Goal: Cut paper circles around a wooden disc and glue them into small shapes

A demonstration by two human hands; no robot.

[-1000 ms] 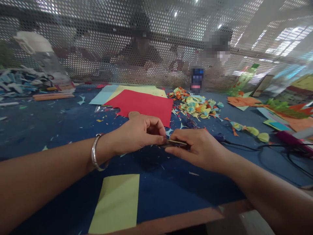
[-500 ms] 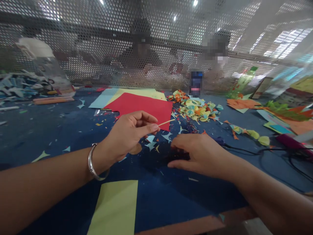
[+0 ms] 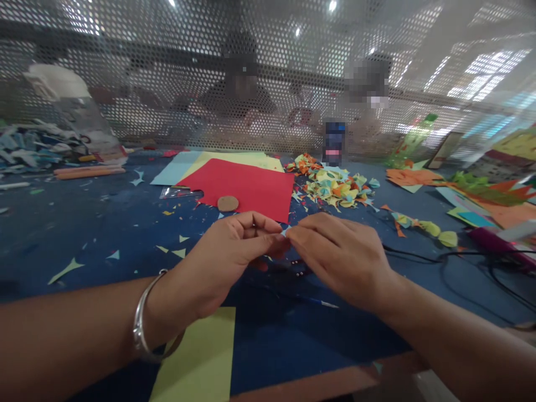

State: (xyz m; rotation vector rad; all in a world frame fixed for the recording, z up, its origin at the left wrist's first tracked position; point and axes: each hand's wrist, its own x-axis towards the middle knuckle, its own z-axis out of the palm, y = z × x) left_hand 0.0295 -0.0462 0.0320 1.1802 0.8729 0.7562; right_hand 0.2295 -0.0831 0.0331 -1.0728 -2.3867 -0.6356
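My left hand, with a silver bangle on its wrist, has thumb and fingers pinched together. The thin yellow strip it held a moment ago is hidden between the fingertips. Meeting them from the right, my right hand has its fingers drawn together too; what they grip cannot be made out. A small light blue paper scrap shows at the meeting fingertips. Under the right hand is a dark thing with white dots, mostly hidden. A slim blue pen-like tool lies just below. Yellow-green paper lies partly beneath my left wrist.
Red paper with a brown disc on it lies ahead. Several folded paper pieces are heaped to its right. A bottle stands far left; black cables run at right. A perforated metal screen rises behind.
My right hand has moved up and left to meet the left fingertips. My left hand has lowered and come slightly right. The yellow strip no longer shows; the brown disc on the red paper does.
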